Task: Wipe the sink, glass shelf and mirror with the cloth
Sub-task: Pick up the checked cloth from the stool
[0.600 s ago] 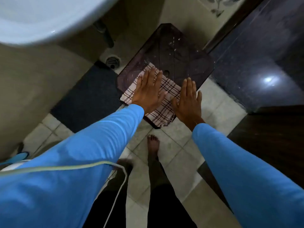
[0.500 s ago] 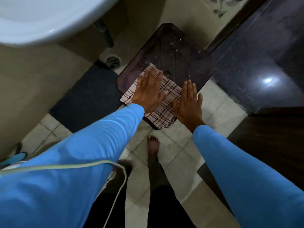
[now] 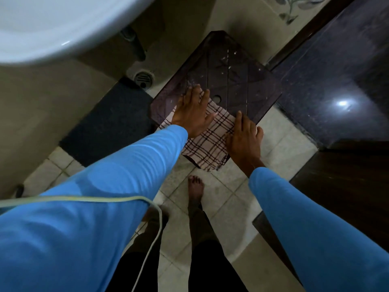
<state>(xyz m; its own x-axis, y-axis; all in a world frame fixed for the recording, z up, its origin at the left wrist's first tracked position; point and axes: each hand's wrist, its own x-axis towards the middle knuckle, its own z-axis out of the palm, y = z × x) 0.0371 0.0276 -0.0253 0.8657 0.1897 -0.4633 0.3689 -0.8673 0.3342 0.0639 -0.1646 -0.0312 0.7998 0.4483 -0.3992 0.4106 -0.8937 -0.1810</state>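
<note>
A checked cloth [image 3: 210, 142] lies spread on the near corner of a dark plastic stool [image 3: 231, 76], its near edge hanging over the rim. My left hand [image 3: 192, 111] rests flat on the cloth's far left part, fingers spread and tips reaching the stool top. On the cloth's right edge my right hand [image 3: 244, 138] lies flat, fingers straight. Neither hand grips the cloth. The white sink [image 3: 52, 28] bulges in at the top left, seen from below. The glass shelf and mirror are out of view.
A dark floor mat [image 3: 105, 123] lies left of the stool, with a round floor drain [image 3: 144, 77] behind it. A dark polished floor [image 3: 336, 91] and a wooden door [image 3: 347, 186] are on the right. My bare foot [image 3: 195, 186] stands on the tiles; a pale cable [image 3: 155, 228] hangs by it.
My right hand has slid a little back toward me along the cloth's right edge. My left hand stays flat on the cloth, almost in the same place.
</note>
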